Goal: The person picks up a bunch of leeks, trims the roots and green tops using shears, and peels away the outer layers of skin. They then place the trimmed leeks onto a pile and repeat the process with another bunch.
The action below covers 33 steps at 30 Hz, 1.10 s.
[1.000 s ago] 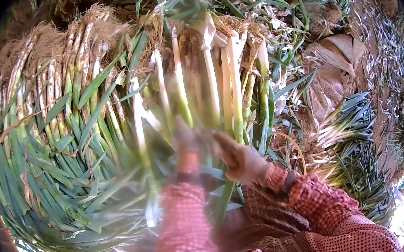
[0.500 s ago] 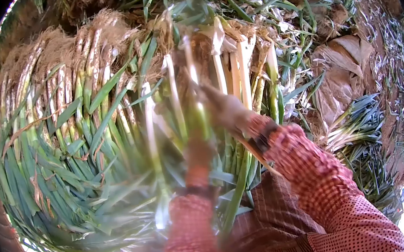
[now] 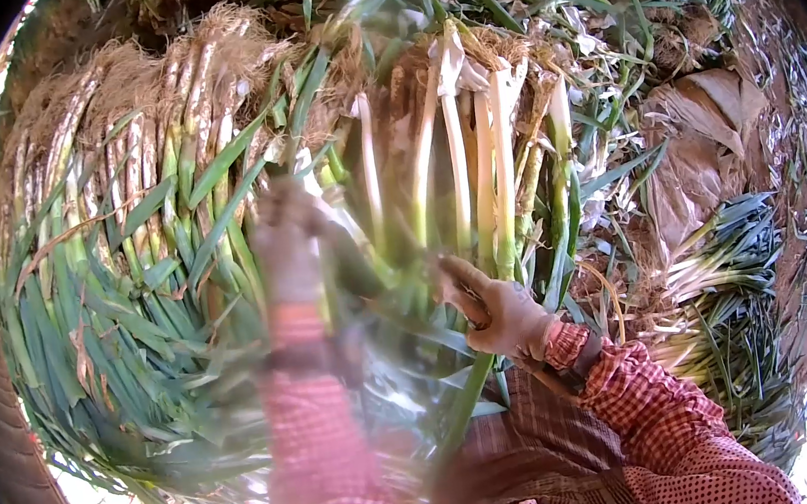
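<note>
My left hand (image 3: pixel 289 241) is smeared by motion beside the roots and stalks of the long green onions (image 3: pixel 154 232) on the left; its fingers are not clear. My right hand (image 3: pixel 502 315), in a pale glove, is closed on something I cannot make out, with a brown strip (image 3: pixel 544 374) under the wrist. It is just below the pale peeled stalks (image 3: pixel 479 172), which stand side by side with roots at the top. Green leaves below the hands are blurred.
At the right lie a crumpled brown sheet (image 3: pixel 702 140) and a bundle of smaller onions (image 3: pixel 725 248). Loose leaves and peelings (image 3: pixel 590 48) cover the back. Checked cloth (image 3: pixel 548 446) covers my lap.
My left hand has moved up and to the left, toward the unpeeled onions. My right hand has come down from the peeled stalks toward my lap. The view has shifted slightly.
</note>
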Each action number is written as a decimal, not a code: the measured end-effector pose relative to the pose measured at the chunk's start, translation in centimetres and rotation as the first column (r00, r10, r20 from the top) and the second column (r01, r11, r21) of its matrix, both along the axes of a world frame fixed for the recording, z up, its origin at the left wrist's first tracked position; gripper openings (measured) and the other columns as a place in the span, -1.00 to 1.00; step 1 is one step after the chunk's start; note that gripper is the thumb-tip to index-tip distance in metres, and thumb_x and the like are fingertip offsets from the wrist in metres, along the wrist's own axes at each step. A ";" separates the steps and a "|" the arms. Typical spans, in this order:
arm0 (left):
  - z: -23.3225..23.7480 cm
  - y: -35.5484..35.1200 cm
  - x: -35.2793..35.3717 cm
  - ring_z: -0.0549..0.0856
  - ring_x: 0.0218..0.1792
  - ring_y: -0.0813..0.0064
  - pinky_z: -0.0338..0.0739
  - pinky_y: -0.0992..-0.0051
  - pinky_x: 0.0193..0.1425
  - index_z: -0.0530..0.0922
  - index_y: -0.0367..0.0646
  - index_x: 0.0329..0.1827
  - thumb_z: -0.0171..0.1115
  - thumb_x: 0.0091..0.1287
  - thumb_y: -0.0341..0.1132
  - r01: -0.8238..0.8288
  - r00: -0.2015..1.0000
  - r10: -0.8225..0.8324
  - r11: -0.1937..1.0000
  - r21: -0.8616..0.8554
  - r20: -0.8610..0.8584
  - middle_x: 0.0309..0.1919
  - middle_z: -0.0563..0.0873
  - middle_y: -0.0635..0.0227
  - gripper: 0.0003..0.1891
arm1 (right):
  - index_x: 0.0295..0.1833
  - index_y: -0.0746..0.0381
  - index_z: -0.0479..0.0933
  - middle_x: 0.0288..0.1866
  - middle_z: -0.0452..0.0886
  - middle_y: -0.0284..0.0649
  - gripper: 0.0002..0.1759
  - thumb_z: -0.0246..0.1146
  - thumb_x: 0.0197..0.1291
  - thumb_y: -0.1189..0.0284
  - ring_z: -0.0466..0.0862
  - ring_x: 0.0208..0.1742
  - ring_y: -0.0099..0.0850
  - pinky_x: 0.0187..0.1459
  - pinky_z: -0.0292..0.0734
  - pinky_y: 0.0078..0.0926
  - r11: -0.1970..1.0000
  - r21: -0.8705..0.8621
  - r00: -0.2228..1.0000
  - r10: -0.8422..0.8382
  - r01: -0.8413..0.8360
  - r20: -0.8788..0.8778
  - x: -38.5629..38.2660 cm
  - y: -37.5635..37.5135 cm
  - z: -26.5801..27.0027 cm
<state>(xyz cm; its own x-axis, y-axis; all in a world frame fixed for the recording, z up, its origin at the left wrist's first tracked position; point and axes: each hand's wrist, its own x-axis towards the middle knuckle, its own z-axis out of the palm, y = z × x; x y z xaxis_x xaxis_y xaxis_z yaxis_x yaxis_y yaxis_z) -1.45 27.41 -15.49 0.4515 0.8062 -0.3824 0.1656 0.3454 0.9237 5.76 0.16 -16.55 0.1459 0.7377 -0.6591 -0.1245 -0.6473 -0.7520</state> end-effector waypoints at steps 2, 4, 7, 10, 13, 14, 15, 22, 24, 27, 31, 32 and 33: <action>-0.5 1.3 -1.9 0.71 -0.41 0.45 0.61 0.44 -0.29 0.55 -0.18 0.05 0.39 0.37 -0.35 -0.097 0.970 0.133 0.980 0.176 -0.206 -0.33 0.73 0.27 -0.73 | 0.74 0.02 -0.04 -0.21 0.74 0.04 0.14 0.29 0.00 0.55 0.80 -0.17 -0.06 0.00 0.71 -0.08 0.992 -0.040 0.993 0.117 -0.118 -0.033 0.3 2.0 1.8; -6.0 0.3 -7.9 0.76 -0.14 0.06 0.65 0.19 -0.04 0.49 -0.27 0.11 0.46 0.31 -0.25 0.399 0.577 0.011 0.868 0.294 -0.817 -0.11 0.77 0.03 -0.56 | 0.74 0.00 -0.05 -0.19 0.75 0.04 0.16 0.32 0.00 0.55 0.80 -0.16 -0.05 -0.01 0.72 -0.11 0.971 0.044 0.970 0.234 -0.237 0.061 -0.4 3.7 1.4; -12.1 -1.5 -14.8 0.71 0.08 -0.31 0.60 -0.01 0.19 0.47 -0.35 0.21 0.44 0.30 -0.12 0.659 0.263 -0.011 0.732 0.172 -0.965 0.03 0.74 -0.23 -0.42 | 0.74 -0.01 -0.06 -0.10 0.75 0.03 0.17 0.36 0.03 0.54 0.79 -0.10 -0.05 0.00 0.73 -0.18 0.986 0.072 0.986 0.142 -0.149 0.091 -1.1 7.4 -0.8; -11.1 -1.9 -14.5 0.70 0.07 -0.32 0.60 -0.02 0.14 0.53 -0.31 0.24 0.34 0.38 -0.02 0.580 0.407 -0.070 0.790 0.199 -0.911 0.05 0.72 -0.30 -0.44 | 0.74 0.00 -0.06 -0.05 0.74 0.04 0.15 0.36 0.06 0.53 0.79 -0.07 -0.05 0.01 0.72 -0.17 0.995 0.013 0.990 0.100 -0.101 0.101 -0.2 11.0 -2.6; -3.2 0.6 -10.2 0.77 -0.24 0.23 0.67 0.26 -0.13 0.58 -0.23 0.10 0.16 0.58 -0.10 0.378 0.569 0.036 0.876 0.300 -0.822 -0.21 0.76 0.10 -0.66 | 0.74 0.03 -0.06 -0.12 0.76 0.01 0.14 0.35 0.05 0.54 0.80 -0.14 -0.06 0.02 0.73 -0.17 0.997 0.048 0.996 0.055 -0.059 0.074 -0.6 8.2 -1.9; 1.5 1.7 -7.5 0.74 -0.37 0.45 0.68 0.40 -0.27 0.58 -0.20 0.04 0.08 0.64 -0.13 0.231 0.697 -0.025 0.954 0.190 -0.717 -0.32 0.73 0.27 -0.71 | 0.74 0.04 -0.06 -0.12 0.76 0.01 0.15 0.33 0.04 0.55 0.79 -0.15 -0.05 0.01 0.72 -0.16 0.991 0.041 0.991 0.124 -0.125 0.043 -0.8 6.6 -0.9; 4.0 4.1 -6.5 0.60 -0.54 0.68 0.58 0.59 -0.50 0.57 -0.17 -0.05 -0.01 0.68 -0.19 0.295 0.740 -0.048 0.919 0.260 -0.671 -0.44 0.61 0.48 -0.73 | 0.75 0.06 -0.06 -0.13 0.75 0.02 0.15 0.31 0.02 0.56 0.79 -0.17 -0.03 0.00 0.72 -0.15 0.981 0.037 0.981 0.192 -0.193 0.012 -1.1 5.1 0.1; 18.2 8.1 3.9 0.49 -0.61 0.74 0.51 0.66 -0.63 0.51 -0.26 0.12 0.17 0.61 -0.17 0.287 0.890 0.061 0.694 0.660 -0.452 -0.39 0.58 0.45 -0.70 | 0.74 0.07 -0.05 -0.07 0.74 0.05 0.14 0.27 0.00 0.61 0.79 -0.15 -0.07 -0.05 0.75 -0.16 1.000 -0.021 0.999 0.005 -0.006 -0.038 -0.3 1.6 2.2; 15.9 6.7 4.9 0.52 -0.57 0.76 0.48 0.70 -0.65 0.51 -0.24 0.10 0.18 0.60 -0.16 0.358 0.877 -0.112 0.800 0.481 -0.467 -0.43 0.57 0.45 -0.71 | 0.73 0.08 -0.04 -0.05 0.74 0.05 0.13 0.27 0.01 0.63 0.79 -0.14 -0.04 -0.06 0.76 -0.16 0.999 0.036 0.999 0.014 -0.013 -0.037 0.2 2.0 2.7; 5.2 4.2 3.9 0.70 -0.44 0.39 0.63 0.30 -0.38 0.55 -0.25 0.11 0.23 0.52 -0.21 0.592 0.673 -0.250 0.746 0.305 -0.696 -0.40 0.70 0.23 -0.71 | 0.73 0.07 -0.04 -0.02 0.73 0.14 0.11 0.26 0.02 0.60 0.78 -0.05 0.05 0.04 0.71 -0.15 0.974 0.132 0.978 -0.194 0.184 0.071 -0.1 1.5 -0.4; -7.7 -2.3 -1.4 0.73 -0.07 -0.10 0.64 0.06 0.03 0.52 -0.26 0.18 0.26 0.47 -0.09 0.709 0.518 -0.268 0.667 0.231 -0.813 -0.10 0.74 -0.11 -0.57 | 0.73 0.11 -0.01 0.07 0.72 0.17 0.14 0.32 -0.03 0.55 0.77 0.04 0.05 0.17 0.66 -0.15 0.970 0.124 0.959 -0.226 0.207 0.168 1.8 1.4 -1.8; -10.1 -3.9 -2.6 0.72 0.05 -0.26 0.61 -0.02 0.11 0.52 -0.26 0.17 0.26 0.46 -0.09 0.717 0.480 -0.253 0.664 0.210 -0.840 0.00 0.74 -0.23 -0.57 | 0.72 0.10 0.00 0.05 0.72 0.17 0.14 0.32 -0.02 0.53 0.76 0.04 0.07 0.17 0.65 -0.13 0.973 0.105 0.962 -0.221 0.206 0.159 2.0 1.8 -2.3; -11.6 -5.1 -3.4 0.69 0.06 -0.31 0.58 -0.04 0.13 0.52 -0.23 0.15 0.27 0.45 -0.05 0.662 0.515 -0.236 0.721 0.207 -0.824 0.02 0.71 -0.28 -0.57 | 0.72 0.10 0.00 0.04 0.72 0.18 0.13 0.33 -0.02 0.52 0.76 0.04 0.09 0.18 0.64 -0.12 0.970 0.066 0.961 -0.240 0.233 0.136 2.4 2.8 -3.1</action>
